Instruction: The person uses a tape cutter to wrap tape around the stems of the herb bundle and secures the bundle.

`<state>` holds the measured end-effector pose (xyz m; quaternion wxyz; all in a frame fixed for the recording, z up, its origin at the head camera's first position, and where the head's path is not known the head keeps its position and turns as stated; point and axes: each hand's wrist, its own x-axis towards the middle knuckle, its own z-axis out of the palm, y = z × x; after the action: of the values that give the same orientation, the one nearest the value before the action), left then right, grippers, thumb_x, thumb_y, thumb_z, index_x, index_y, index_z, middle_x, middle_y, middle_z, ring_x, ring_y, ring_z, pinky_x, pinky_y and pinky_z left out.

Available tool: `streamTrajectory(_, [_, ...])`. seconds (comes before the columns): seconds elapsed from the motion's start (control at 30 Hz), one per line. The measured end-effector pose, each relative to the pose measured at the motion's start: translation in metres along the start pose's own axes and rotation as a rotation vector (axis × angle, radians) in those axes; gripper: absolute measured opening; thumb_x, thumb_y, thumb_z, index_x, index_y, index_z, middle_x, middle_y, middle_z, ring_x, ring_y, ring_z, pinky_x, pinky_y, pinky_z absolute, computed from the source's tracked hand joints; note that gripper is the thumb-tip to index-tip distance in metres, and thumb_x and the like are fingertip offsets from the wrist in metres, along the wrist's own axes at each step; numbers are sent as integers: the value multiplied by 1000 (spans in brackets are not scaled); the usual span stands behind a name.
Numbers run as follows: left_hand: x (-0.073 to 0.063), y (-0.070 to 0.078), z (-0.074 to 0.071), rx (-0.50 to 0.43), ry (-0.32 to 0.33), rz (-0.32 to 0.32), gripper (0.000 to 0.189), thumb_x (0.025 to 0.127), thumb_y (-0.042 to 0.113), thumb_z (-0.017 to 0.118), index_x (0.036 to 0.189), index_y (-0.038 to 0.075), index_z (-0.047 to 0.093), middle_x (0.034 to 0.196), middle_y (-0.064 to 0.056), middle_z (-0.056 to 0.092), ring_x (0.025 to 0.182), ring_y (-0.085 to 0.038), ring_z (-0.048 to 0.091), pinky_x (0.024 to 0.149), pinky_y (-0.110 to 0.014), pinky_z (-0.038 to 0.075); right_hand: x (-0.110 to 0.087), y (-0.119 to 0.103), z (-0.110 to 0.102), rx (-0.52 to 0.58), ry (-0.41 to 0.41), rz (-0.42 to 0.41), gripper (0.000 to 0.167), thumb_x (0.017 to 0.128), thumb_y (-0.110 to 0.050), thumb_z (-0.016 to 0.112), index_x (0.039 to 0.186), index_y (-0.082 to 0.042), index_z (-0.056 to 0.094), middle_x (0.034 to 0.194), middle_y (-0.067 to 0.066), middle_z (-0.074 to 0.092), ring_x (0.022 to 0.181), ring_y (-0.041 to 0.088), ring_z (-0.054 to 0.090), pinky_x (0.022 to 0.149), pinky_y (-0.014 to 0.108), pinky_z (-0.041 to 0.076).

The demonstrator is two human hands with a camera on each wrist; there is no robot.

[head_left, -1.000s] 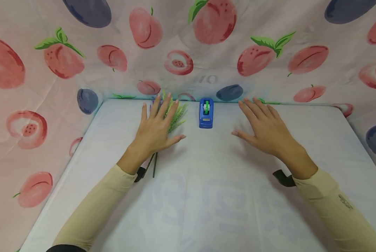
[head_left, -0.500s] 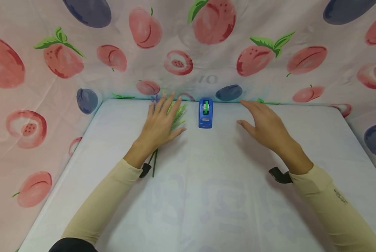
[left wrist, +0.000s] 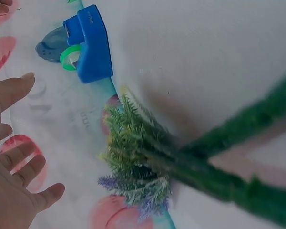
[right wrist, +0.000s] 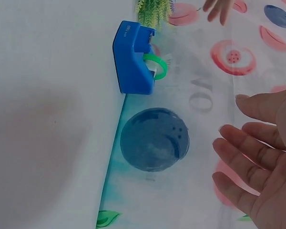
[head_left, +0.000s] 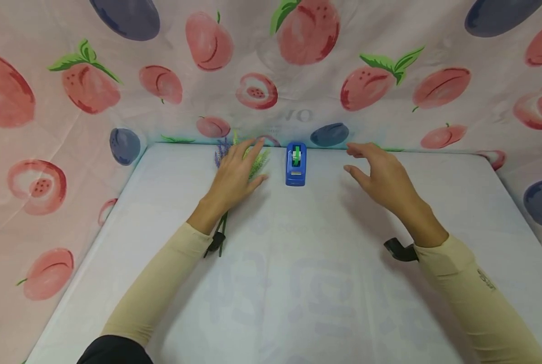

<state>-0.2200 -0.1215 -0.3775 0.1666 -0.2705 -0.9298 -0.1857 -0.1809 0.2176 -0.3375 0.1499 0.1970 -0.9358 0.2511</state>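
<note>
My left hand [head_left: 232,179] hovers over the artificial flowers, its fingers loosely bent and holding nothing. Two green stems [left wrist: 238,186] and purple and yellow-green sprigs [left wrist: 138,152] show large in the left wrist view; in the head view the hand hides their middle. A blue tape dispenser [head_left: 295,164] with a green roll [right wrist: 156,66] stands near the back edge, between the two hands. To its right my right hand [head_left: 384,177] is held over the table with fingers slightly curved, thumb apart and nothing in the grasp.
The white-covered table [head_left: 307,283] ends at the back against a hanging cloth [head_left: 261,45] printed with peaches and dark plums. The same cloth hangs along the left side. A black wrist mount [head_left: 400,250] sticks out under the right sleeve.
My left hand has shifted forward and slightly right over the flowers, its spread fingers now more bent. The right hand's fingers have drawn together and curved. Flowers and dispenser stay put.
</note>
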Motion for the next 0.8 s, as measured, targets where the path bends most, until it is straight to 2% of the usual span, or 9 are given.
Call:
streamTrajectory(0.23, [10,0,9,-108,7,-8,79,92,23,78,158,14,36,149,-14,45,137,-34,43,121,-54,24,5,-1,1,59,21,15,48,94,-9,74,139,-1,59,121,18,70,117,34,64,101,54,48])
streamTrajectory(0.33, [16,2,13,-150,6,-5,76,91,19,78,156,12,38,143,-16,49,132,-34,46,117,-50,32,8,-2,2,82,24,18,47,94,-9,73,138,-1,60,119,17,71,115,33,65,100,54,48])
streamTrajectory(0.47, [22,4,16,-191,-20,-45,75,91,18,78,156,13,40,137,-15,52,128,-32,47,109,-46,42,11,-3,4,106,9,34,47,95,-11,72,139,-2,59,118,16,72,115,33,65,101,55,49])
streamTrajectory(0.6, [27,4,20,-235,-47,-87,77,92,18,78,157,14,38,135,-13,52,127,-30,46,108,-44,43,15,-2,6,130,-10,56,46,96,-12,71,139,-3,59,117,16,72,114,33,66,103,55,48])
streamTrajectory(0.8, [36,0,28,-334,-79,-104,78,91,13,77,158,12,37,130,-13,53,119,-28,52,103,-42,45,19,-3,8,158,-24,83,45,97,-14,70,139,-4,59,114,17,73,112,33,68,104,54,48])
